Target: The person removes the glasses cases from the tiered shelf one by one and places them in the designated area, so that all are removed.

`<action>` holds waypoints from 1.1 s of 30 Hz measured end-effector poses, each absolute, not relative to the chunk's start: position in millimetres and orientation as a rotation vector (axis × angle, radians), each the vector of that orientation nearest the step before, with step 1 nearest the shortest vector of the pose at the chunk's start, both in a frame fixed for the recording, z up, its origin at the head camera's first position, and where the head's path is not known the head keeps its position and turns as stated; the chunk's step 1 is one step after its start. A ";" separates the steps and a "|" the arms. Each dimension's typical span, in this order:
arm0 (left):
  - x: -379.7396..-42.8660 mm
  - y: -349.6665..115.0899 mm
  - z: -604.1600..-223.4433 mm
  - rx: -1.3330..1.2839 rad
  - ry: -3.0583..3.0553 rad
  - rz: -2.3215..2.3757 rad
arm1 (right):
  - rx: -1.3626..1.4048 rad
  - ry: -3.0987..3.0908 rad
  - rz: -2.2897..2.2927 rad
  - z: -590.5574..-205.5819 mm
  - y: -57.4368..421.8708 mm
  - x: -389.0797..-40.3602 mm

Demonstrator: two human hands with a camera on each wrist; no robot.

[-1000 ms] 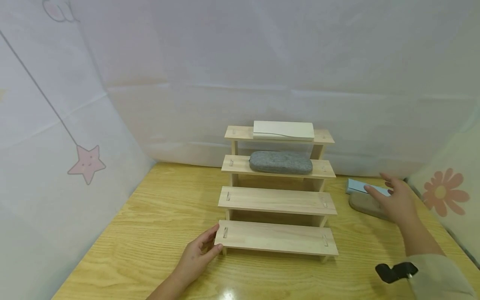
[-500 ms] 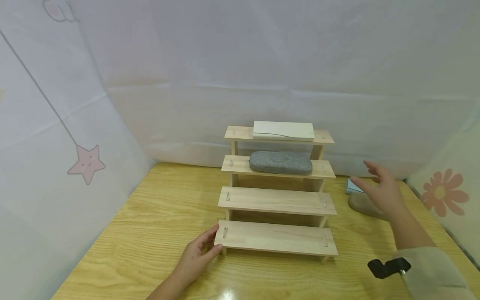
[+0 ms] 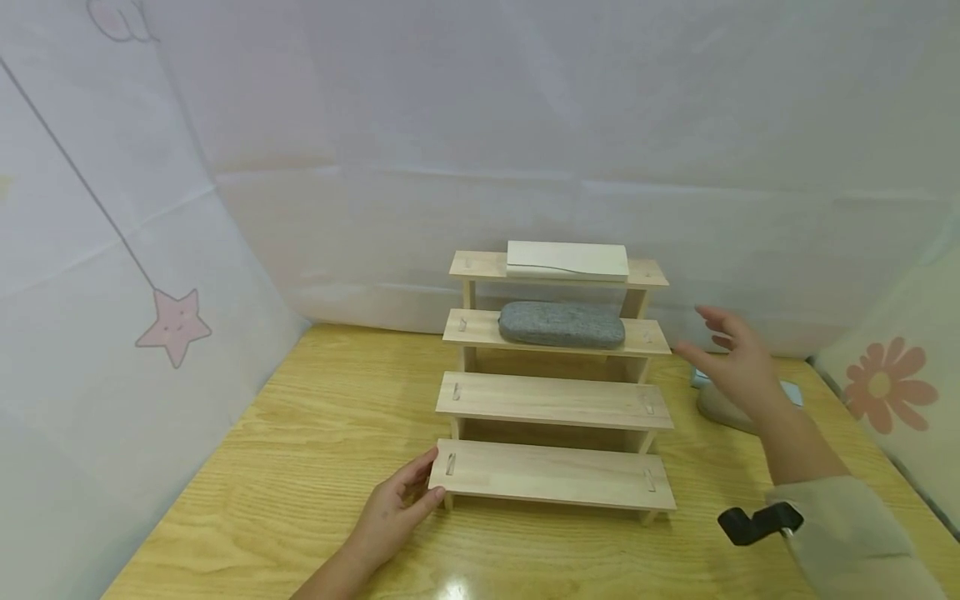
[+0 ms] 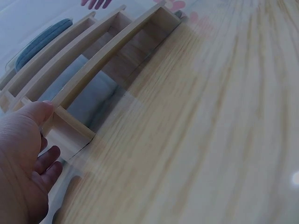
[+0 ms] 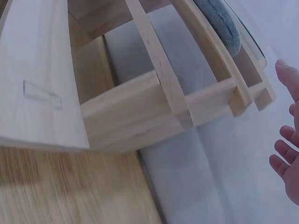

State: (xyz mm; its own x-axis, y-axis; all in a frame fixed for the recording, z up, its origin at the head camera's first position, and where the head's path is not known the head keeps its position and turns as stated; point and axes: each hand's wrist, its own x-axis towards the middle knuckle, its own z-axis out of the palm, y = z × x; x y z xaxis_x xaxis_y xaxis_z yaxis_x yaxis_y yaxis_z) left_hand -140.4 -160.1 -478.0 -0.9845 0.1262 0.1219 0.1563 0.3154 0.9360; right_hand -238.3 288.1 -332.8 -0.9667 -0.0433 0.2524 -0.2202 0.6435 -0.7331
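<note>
Four-tier wooden rack mid-desk, taken as the clock centre from where I stand, 12 o'clock toward the backdrop. Left hand at 8 o'clock, gripping the left end of the bottom tier: thumb at the front corner, fingers round the end, narrow hold on the board. Left wrist view agrees, thumb on the board's edge, fingertips curled lower down.

Right hand at 3 o'clock, in the air just off the rack's right side, level with the second tier from the top. Fingers wide, thumb well apart from them, nothing held. Right wrist view shows a gap between hand and rack.

Cream case at 12, lying lengthwise on the top tier. Grey fabric case also toward 12, one tier lower, lengthwise too. Two more cases on the desk at 3 o'clock, past the rack: taupe case nearer me, blue case behind it, both partly covered by the right hand and forearm.

Pale sleeve at 4 o'clock, black fitting beside its cuff. Backdrop prints: pink star at 9, orange-pink flower at 3, far out.
</note>
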 end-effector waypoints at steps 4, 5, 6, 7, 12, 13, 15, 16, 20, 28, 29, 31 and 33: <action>-140.5 -160.1 -477.8 -0.265 -2.530 -1.797 | 0.227 -2.670 1.242 -329.1 277.2 -239.3; -140.4 -160.0 -477.9 -0.265 -2.529 -1.795 | 0.238 -2.671 1.245 -328.0 274.7 -239.5; -140.5 -160.0 -478.0 -0.264 -2.528 -1.797 | 0.246 -2.675 1.247 -326.7 272.1 -239.8; -140.5 -159.8 -478.1 -0.265 -2.525 -1.793 | 0.259 -2.674 1.251 -325.5 269.5 -240.2; -140.6 -159.7 -478.1 -0.272 -2.515 -1.786 | 0.313 -2.675 1.286 -320.7 257.7 -243.0; -140.6 -159.7 -478.2 -0.276 -2.515 -1.783 | 0.314 -2.679 1.292 -320.1 255.3 -243.5; -140.5 -159.9 -478.1 -0.281 -2.514 -1.786 | 0.318 -2.687 1.305 -318.5 250.1 -244.2; -140.5 -160.0 -478.3 -0.283 -2.515 -1.785 | 0.323 -2.688 1.312 -318.1 247.6 -244.7; -140.6 -160.1 -479.0 -0.287 -2.523 -1.767 | 0.347 -2.707 1.306 -316.8 237.6 -247.7; -141.7 -160.0 -479.5 -0.247 -2.550 -1.757 | 0.426 -2.755 1.272 -314.7 220.9 -256.1; -141.8 -160.1 -479.5 -0.245 -2.552 -1.757 | 0.425 -2.767 1.263 -314.4 218.9 -257.1; -141.7 -160.1 -479.7 -0.242 -2.553 -1.760 | 0.422 -2.787 1.237 -313.9 215.1 -258.9; -141.5 -160.3 -479.8 -0.245 -2.555 -1.757 | 0.433 -2.799 1.206 -313.9 211.7 -261.4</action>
